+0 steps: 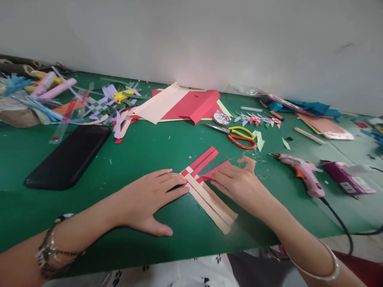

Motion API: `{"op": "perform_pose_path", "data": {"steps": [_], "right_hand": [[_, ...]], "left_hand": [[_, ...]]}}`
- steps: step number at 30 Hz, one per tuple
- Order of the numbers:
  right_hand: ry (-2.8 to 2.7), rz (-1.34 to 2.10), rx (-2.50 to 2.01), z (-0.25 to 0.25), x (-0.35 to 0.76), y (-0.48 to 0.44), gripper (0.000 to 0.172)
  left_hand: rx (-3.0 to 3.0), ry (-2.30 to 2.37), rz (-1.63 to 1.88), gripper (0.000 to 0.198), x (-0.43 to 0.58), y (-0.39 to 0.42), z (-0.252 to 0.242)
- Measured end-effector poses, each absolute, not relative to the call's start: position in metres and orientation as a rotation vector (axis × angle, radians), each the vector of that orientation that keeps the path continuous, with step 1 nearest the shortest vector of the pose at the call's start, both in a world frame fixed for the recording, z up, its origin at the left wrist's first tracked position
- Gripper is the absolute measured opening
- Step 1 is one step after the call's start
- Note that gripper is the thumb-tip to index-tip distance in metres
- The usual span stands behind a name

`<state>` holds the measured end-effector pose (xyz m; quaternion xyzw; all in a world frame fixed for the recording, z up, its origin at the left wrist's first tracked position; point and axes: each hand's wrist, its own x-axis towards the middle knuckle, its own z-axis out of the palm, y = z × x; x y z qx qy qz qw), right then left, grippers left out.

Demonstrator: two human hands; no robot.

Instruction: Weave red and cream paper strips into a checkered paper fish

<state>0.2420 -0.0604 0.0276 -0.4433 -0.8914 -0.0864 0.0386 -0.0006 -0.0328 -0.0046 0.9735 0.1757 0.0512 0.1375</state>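
Observation:
Red paper strips (205, 160) and cream paper strips (209, 205) cross in a small woven piece on the green table, their loose ends fanning out. My left hand (145, 199) lies flat with fingers stretched and thumb apart, its fingertips touching the left edge of the weave. On the other side, my right hand (239, 181) has its fingers closed on one red strip (216, 170); the fingers cover its middle and its tip shows above them. Scissors (236, 135) with red and yellow handles rest just beyond the weave.
At the left lies a black phone (68, 157). A pink glue gun (302, 171) and a purple box (348, 177) sit at the right, with a cable running off the front edge. Red and cream paper sheets (188, 105) and paper scraps (104, 101) line the back by the wall.

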Motion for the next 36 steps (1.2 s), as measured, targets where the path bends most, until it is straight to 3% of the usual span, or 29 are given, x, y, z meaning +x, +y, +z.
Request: {"op": "perform_pose_path", "data": {"steps": [5, 12, 17, 25, 32, 36], "right_hand": [[-2.745, -0.470, -1.250, 0.026, 0.241, -0.070, 0.039], [-2.804, -0.437, -1.155, 0.030, 0.236, -0.078, 0.037], [-2.879, -0.192, -1.175, 0.032, 0.235, -0.079, 0.032], [-2.695, 0.638, -1.392, 0.038, 0.236, -0.071, 0.025], [-2.660, 0.757, -1.333, 0.033, 0.240, -0.068, 0.035], [-2.726, 0.609, -1.322, 0.033, 0.236, -0.068, 0.033]], "left_hand": [[2.809, 0.513, 0.157, 0.070, 0.000, -0.033, -0.004], [2.823, 0.508, 0.148, 0.074, 0.000, -0.034, -0.006], [2.830, 0.467, 0.172, 0.074, -0.001, -0.034, -0.007], [2.833, 0.466, 0.217, 0.072, 0.000, -0.034, -0.007], [2.855, 0.463, 0.217, 0.072, -0.001, -0.034, -0.008], [2.856, 0.461, 0.216, 0.072, 0.000, -0.034, -0.007]]}}
